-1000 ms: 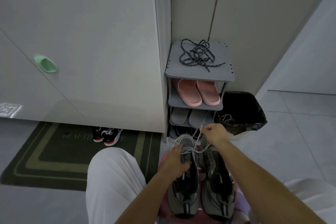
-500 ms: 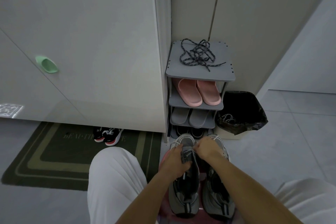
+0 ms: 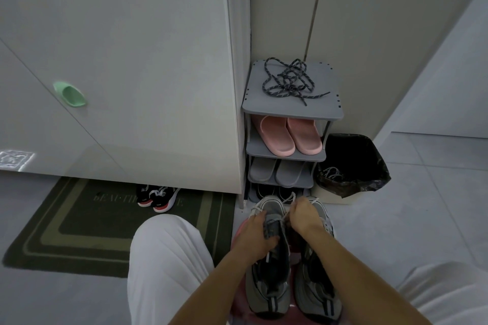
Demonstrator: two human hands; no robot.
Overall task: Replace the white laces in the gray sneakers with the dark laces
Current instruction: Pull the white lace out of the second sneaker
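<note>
Two gray sneakers stand side by side on a pink surface between my knees: the left sneaker (image 3: 269, 280) and the right sneaker (image 3: 317, 293). My left hand (image 3: 257, 235) grips the left sneaker's tongue and upper. My right hand (image 3: 303, 216) pinches the white lace (image 3: 257, 210) over that shoe's eyelets; loose white loops lie at both toes. The dark laces (image 3: 290, 82) lie in a tangle on top of the gray shoe rack (image 3: 330, 111), apart from both hands.
The rack holds pink slippers (image 3: 287, 134), gray slippers and dark shoes below. A black-lined bin (image 3: 353, 163) with white laces inside stands to its right. Small black-and-red shoes (image 3: 158, 196) sit on a green doormat (image 3: 79, 224) under a white cabinet door.
My right hand had pulled the white lace up and away from the shoe; it has since come back down to the eyelets and pinches the lace there. My left hand stayed on the left sneaker.
</note>
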